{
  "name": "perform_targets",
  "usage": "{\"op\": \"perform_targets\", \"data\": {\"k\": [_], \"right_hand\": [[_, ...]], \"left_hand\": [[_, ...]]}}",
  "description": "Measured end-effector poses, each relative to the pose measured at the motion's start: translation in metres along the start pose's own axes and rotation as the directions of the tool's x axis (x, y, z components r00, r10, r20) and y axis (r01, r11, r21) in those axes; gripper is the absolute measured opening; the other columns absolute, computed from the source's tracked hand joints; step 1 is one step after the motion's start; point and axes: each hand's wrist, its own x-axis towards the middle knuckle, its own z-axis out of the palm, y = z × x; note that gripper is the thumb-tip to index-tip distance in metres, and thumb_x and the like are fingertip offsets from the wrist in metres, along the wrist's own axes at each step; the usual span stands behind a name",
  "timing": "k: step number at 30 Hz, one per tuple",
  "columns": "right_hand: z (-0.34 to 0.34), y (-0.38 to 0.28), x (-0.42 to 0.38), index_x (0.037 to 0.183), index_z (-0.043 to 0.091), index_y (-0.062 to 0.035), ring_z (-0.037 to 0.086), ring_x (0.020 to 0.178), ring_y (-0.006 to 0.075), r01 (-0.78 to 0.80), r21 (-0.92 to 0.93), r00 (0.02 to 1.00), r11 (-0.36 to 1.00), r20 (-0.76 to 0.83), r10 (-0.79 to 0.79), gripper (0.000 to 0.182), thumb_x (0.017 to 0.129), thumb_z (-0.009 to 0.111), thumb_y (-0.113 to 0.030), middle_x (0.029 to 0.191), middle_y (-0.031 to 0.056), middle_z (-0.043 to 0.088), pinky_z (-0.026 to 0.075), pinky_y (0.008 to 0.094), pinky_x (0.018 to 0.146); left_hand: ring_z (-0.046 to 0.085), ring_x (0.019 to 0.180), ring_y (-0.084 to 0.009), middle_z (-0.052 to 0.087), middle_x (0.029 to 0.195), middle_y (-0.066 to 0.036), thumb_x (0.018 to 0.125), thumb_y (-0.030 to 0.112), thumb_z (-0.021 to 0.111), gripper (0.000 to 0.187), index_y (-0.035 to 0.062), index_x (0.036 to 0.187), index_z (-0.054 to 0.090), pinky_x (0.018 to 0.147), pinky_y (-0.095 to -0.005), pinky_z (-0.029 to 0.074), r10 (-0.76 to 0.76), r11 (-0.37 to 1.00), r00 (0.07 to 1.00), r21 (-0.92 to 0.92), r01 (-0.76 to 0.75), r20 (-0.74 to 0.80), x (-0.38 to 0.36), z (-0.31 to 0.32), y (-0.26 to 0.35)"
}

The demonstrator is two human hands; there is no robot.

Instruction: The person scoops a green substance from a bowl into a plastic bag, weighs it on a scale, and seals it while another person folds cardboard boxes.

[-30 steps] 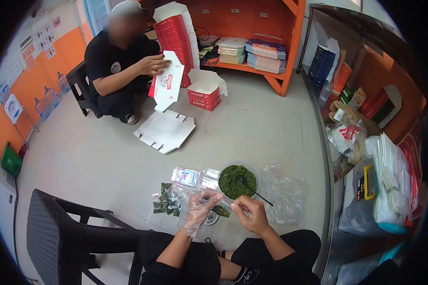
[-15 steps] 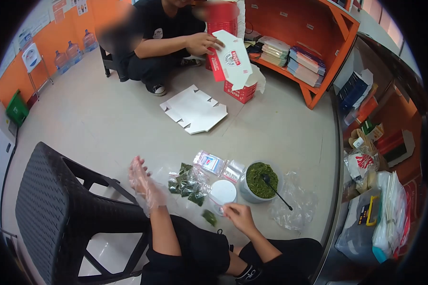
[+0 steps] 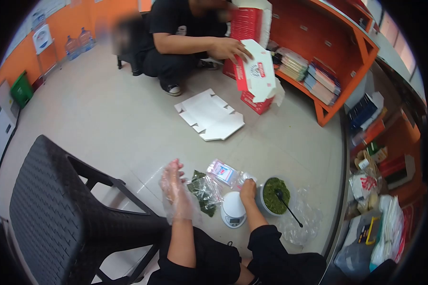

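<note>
My left hand (image 3: 173, 184) wears a loose clear plastic glove and is raised palm inward, fingers apart, with nothing in it. Beside it on the floor lie clear packets of green shredded leaf (image 3: 205, 192). My right hand (image 3: 248, 191) is bare and closed at the small clear plastic bags (image 3: 241, 177); its fingertips are hidden, so what they grip cannot be made out. Just left of its wrist is a white digital scale (image 3: 233, 207). To its right stands a round tub (image 3: 261, 203) of chopped green leaf (image 3: 273, 189) with a black spoon (image 3: 290, 211) in it.
A printed pack (image 3: 222, 171) lies behind the packets, and crumpled clear plastic (image 3: 304, 223) beside the tub. A black stool (image 3: 45, 204) stands at my left. Across the floor, a crouching person holds a red and white carton (image 3: 259, 71) near flat white cardboard (image 3: 209, 116). Shelves line the right.
My right hand has moved forward from the front of the scale to the small clear bags. The view has shifted, and the scale's display now shows. My left hand stays raised.
</note>
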Motion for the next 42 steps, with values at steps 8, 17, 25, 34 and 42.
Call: {"op": "perform_targets", "data": {"k": [8,17,25,34,42], "right_hand": [[-0.025,-0.012,0.0,0.08,0.069,0.0033,0.064,0.09,0.033,0.137,-0.176,0.991,0.975,0.021,-0.135,0.015,0.081,0.054,0.002,0.09,0.0186,0.066,0.054,0.0374,0.078],[0.017,0.019,0.023,0.086,0.07,0.0027,0.066,0.09,0.0355,0.216,-0.161,0.967,0.963,0.169,-0.188,0.016,0.084,0.055,-0.001,0.095,0.0222,0.066,0.056,0.0398,0.077],[-0.022,-0.003,0.026,0.086,0.07,0.0013,0.068,0.087,0.0351,0.219,-0.121,0.965,0.968,0.177,-0.196,0.015,0.084,0.055,-0.002,0.094,0.0223,0.066,0.057,0.0411,0.073],[-0.015,-0.001,0.028,0.091,0.068,0.0047,0.066,0.092,0.0359,0.15,-0.067,0.98,0.986,0.14,-0.139,0.018,0.084,0.052,0.001,0.098,0.0238,0.066,0.055,0.0415,0.079],[-0.074,-0.017,0.034,0.085,0.07,0.0049,0.067,0.085,0.0377,0.157,-0.047,0.985,0.986,0.079,-0.153,0.017,0.083,0.054,-0.001,0.093,0.0265,0.066,0.056,0.0435,0.071]], "left_hand": [[0.052,0.081,-0.0091,0.062,0.088,0.0,0.084,0.038,0.067,0.034,0.0076,0.099,0.066,0.072,-0.0241,0.04,-0.096,0.992,0.97,0.099,0.075,0.222,-0.007,0.011,-0.026],[0.053,0.079,-0.01,0.064,0.086,0.0,0.082,0.037,0.068,0.034,0.0072,0.099,0.067,0.072,-0.0249,0.04,-0.162,0.971,0.924,0.222,0.087,0.346,-0.026,0.022,-0.029],[0.053,0.077,-0.0105,0.065,0.085,-0.002,0.082,0.039,0.067,0.04,0.004,0.102,0.067,0.069,-0.0246,0.041,-0.159,0.974,0.92,0.207,0.088,0.359,-0.018,0.03,-0.043],[0.055,0.081,-0.0109,0.066,0.084,-0.005,0.087,0.025,0.064,0.03,-0.0018,0.1,0.066,0.077,-0.0247,0.043,-0.17,0.973,0.92,0.209,0.099,0.353,-0.019,0.031,-0.044],[0.059,0.09,-0.0153,0.065,0.091,-0.007,0.08,0.027,0.072,0.039,-0.0018,0.104,0.062,0.083,-0.0289,0.046,-0.216,0.951,0.86,0.301,0.077,0.461,-0.009,0.029,-0.064]]}}
